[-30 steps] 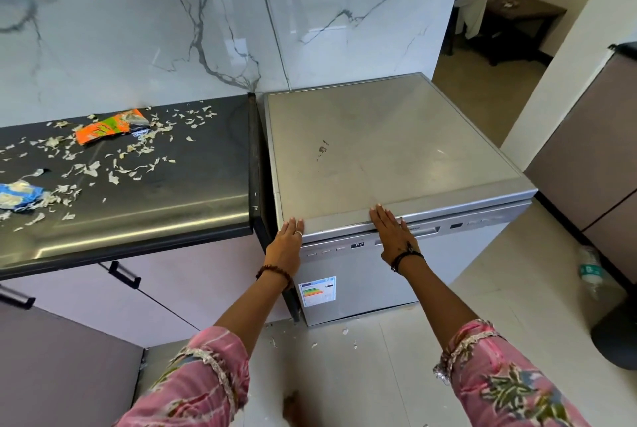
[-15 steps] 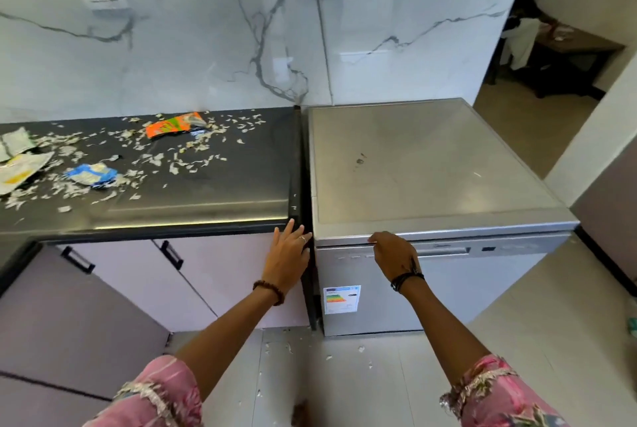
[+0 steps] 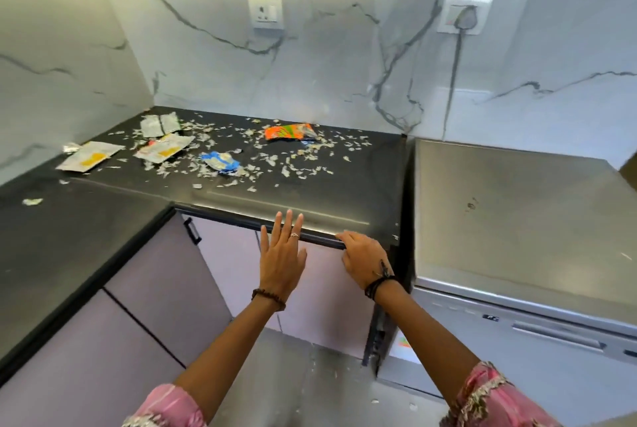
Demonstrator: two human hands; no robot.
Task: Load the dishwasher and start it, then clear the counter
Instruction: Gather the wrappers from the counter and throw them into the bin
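Black counter (image 3: 337, 192), littered from 9 to 12 o'clock: orange wrapper (image 3: 289, 132), blue wrapper (image 3: 220, 161), pale sachets (image 3: 90, 156) and loose paper scraps (image 3: 303, 154). Dishwasher (image 3: 517, 220) at 3 o'clock, door closed. Left hand (image 3: 281, 254) flat, fingers straight, grasping nothing, fingertips over the counter's front edge. Right hand (image 3: 365, 263) loosely curled just beside that edge; holding nothing. Likely step: clearing. Best approach, I judge: lift wrappers first, then sweep scraps toward one cupped palm, slowly, so none drop floorward.

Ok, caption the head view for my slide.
Both hands, left hand and right hand, reach the littered black counter beside the shut dishwasher.
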